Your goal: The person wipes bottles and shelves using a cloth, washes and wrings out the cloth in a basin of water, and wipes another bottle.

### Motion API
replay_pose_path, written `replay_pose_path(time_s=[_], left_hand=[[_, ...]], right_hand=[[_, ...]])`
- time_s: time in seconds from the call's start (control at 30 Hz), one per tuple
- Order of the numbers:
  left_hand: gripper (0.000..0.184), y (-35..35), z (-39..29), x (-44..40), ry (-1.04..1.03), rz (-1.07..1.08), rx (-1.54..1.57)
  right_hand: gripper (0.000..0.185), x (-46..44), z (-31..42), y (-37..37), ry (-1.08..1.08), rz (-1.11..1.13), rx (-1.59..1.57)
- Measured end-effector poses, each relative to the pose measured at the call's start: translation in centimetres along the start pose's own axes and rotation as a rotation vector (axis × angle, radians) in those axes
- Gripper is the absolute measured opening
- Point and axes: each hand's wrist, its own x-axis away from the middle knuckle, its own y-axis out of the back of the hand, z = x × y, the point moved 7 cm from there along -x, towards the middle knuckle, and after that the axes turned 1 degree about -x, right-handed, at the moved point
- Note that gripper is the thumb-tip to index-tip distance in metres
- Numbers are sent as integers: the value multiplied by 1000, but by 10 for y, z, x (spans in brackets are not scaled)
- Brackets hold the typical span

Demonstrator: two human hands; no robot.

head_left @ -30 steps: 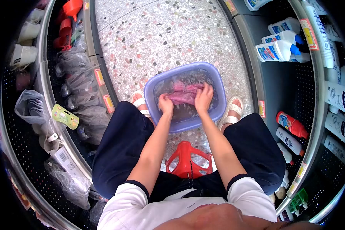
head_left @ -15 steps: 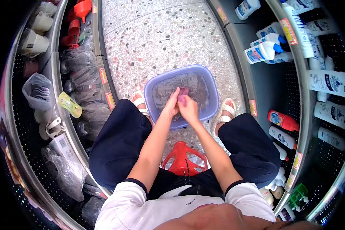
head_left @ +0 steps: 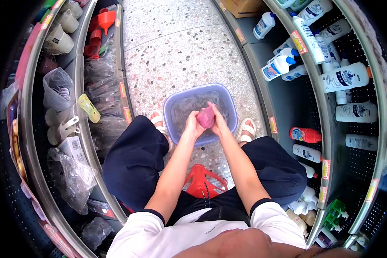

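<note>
A wet-looking pink cloth (head_left: 206, 117), bunched into a rounded lump, is held between both hands above a basin. My left hand (head_left: 194, 123) cups it from the left with the fingers closed on it. My right hand (head_left: 219, 121) grips it from the right. Beneath them stands the purple-blue plastic basin (head_left: 170, 128) with greyish water (head_left: 185, 102) inside. The basin rests on the speckled floor between my feet.
A red plastic stool (head_left: 198, 188) is under me. Shelves flank both sides: plastic-bagged goods (head_left: 112, 129) and a red funnel (head_left: 106, 20) left, cleaner bottles (head_left: 277, 67) and a red bottle (head_left: 305, 134) right. A cardboard box (head_left: 244, 6) sits at the far end.
The cloth was partly hidden in the hands lower over the water; now it shows as a compact lump between both palms. The camera view has shifted slightly.
</note>
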Motion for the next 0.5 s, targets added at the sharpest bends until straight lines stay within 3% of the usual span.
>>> replay_pose_path(time_s=[0.07,0.13,0.17,0.27,0.3,0.4,0.5], left_hand=[[30,-2,-1,5,-90,-32,-99],[30,5,2,-6,-277,-81,-296],[35,7,-1,-12,-342,-2,-436],[40,30,4,-21,-336,-159,-285],[73,20,5,-8,-179,-17,-184],[49,-16,10,19,125,287,-41],[50,-19,5,24,127,348,-247]], right_hand=[[36,8,-6,-14,-153,111,-118],[26,-1,-4,-12,-41,112,-50],[25,-1,1,-14,10,113,18],[25,8,19,-32,70,128,64],[26,8,22,-37,72,148,68],[34,10,25,-49,-1,218,145],[36,16,26,-64,-142,346,303]])
